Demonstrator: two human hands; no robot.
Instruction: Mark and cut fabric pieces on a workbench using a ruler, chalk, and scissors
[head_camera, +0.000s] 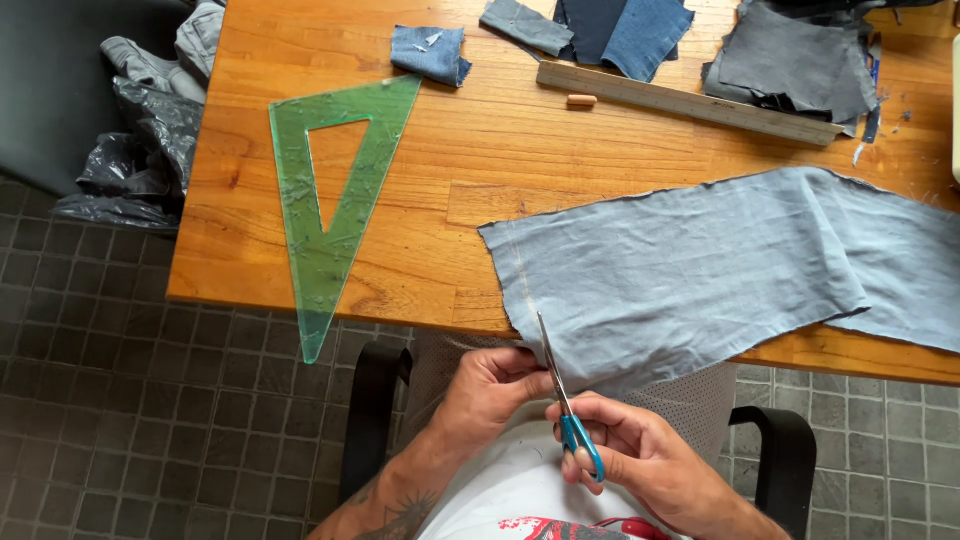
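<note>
Down at the bottom of the frame, both hands work the near edge of a long pale blue-grey fabric piece (700, 270) hanging off the wooden table (500, 150). Left hand (490, 390) pinches the cloth edge, probably to keep it taut for the blades. Right hand (640, 455) has its fingers closed around the blue-handled scissors (565, 400), tips pointing up into the hem. Green transparent plastic set square (325, 200) sits left, overhanging the table edge. Denim scraps (620, 30) along the top are cropped. Can't make out whether the blades are parted.
</note>
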